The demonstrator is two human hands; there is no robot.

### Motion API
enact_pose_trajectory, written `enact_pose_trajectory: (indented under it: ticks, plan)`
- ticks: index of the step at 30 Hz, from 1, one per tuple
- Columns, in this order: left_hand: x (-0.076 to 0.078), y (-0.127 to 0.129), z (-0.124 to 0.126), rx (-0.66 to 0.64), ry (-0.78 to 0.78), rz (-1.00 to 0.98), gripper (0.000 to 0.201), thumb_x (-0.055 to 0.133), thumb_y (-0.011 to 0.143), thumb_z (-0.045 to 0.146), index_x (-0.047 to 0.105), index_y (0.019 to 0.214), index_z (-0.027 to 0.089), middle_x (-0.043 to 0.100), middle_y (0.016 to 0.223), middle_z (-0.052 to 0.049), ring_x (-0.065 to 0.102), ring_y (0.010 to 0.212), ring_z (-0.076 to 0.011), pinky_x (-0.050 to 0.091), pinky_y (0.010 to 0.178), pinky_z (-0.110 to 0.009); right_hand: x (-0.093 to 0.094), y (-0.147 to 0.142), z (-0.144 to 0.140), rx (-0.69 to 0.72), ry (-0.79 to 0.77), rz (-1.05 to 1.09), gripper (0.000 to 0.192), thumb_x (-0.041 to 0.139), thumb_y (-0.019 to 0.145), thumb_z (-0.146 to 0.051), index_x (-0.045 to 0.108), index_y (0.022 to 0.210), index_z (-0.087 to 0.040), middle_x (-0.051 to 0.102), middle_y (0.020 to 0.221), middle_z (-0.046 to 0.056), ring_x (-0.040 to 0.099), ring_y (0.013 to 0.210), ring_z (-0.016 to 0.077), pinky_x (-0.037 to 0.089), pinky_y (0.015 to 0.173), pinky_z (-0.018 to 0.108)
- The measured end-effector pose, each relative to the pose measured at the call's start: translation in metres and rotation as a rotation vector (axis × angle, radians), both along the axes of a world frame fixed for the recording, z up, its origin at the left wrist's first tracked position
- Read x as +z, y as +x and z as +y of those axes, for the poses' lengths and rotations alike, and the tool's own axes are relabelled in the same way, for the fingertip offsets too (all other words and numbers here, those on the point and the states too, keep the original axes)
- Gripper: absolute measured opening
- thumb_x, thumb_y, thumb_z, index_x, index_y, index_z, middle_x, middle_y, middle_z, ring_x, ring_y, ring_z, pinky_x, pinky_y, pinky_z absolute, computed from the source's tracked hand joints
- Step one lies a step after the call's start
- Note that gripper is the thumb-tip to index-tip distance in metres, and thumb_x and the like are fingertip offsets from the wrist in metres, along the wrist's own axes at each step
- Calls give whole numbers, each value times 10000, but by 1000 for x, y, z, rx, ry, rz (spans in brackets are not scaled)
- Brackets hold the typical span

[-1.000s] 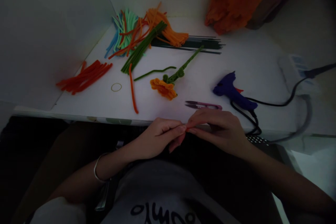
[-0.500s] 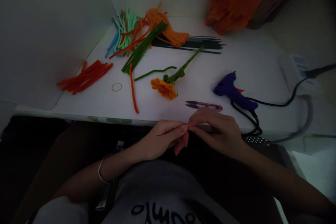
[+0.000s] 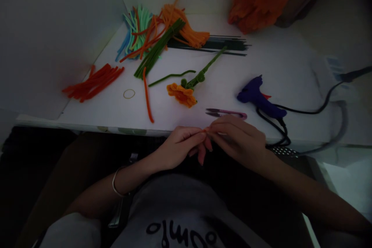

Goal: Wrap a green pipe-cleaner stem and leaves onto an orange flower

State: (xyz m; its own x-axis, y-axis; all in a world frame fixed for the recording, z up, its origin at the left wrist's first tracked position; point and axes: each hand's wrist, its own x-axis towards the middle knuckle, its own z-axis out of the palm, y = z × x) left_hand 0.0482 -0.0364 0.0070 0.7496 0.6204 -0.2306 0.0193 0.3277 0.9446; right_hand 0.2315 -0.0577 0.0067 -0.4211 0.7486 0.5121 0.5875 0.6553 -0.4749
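Pinching fingertip to fingertip at the near edge of the white tabletop (image 3: 261, 62), the left hand (image 3: 177, 149) and the right hand (image 3: 241, 143) meet over the lap; a tiny orange speck (image 3: 205, 129) shows where the fingers close, too small and dim to tell what it is or which hand grips it. One silver bangle (image 3: 116, 186) circles the left wrist. Just beyond the right hand lies one pair of pink-handled thread snips (image 3: 226, 113), and farther right one purple glue gun (image 3: 258, 97) with its black cord. One finished orange pipe-cleaner flower on a green stem (image 3: 186, 91) lies mid-table, a single loose green pipe cleaner (image 3: 171, 77) and one orange pipe cleaner (image 3: 147, 95) beside it, with one small yellow rubber band (image 3: 129, 93) nearby. Well apart sit a bundle of red-orange pipe cleaners (image 3: 93, 83), a mixed heap of teal, orange and green ones (image 3: 157, 33), and dark thin wires (image 3: 223, 44).
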Motion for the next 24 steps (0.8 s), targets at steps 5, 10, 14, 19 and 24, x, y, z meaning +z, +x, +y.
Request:
enact_pose_trajectory:
  ticks: [5,10,14,19,24]
  plan:
    - [3,-4,3,-49,141,110,323,368,907,318,558,733,122,518,489,25,377,453,-54,276,461,-183,22,8,13,68,-423,-44,136,502,861,-273,611,839,-194,622,775,16,564,692,117,428,605,226]
    - [15,-10,10,-132,326,249,322,364,909,290,552,700,131,505,483,41,452,472,-51,348,510,-159,45,8,23,187,-512,-144,213,471,868,-321,622,839,-173,604,767,25,526,646,101,396,563,203]
    - [26,-13,13,-210,415,311,303,382,898,253,556,681,132,514,486,40,473,482,-57,373,535,-163,62,5,30,299,-597,-296,232,473,866,-335,634,851,-169,602,746,17,504,622,93,363,556,202]
    - [34,-17,13,-230,356,245,297,374,904,268,594,759,129,525,485,38,447,475,-49,351,512,-154,76,0,36,355,-619,-352,185,497,842,-298,629,795,-178,580,681,-10,474,575,81,347,547,200]
    - [34,-21,15,-246,270,142,280,380,902,261,616,847,121,571,541,12,434,495,-58,344,503,-168,83,-3,35,344,-517,-347,145,496,824,-226,620,775,-169,566,676,-8,465,571,77,344,536,193]
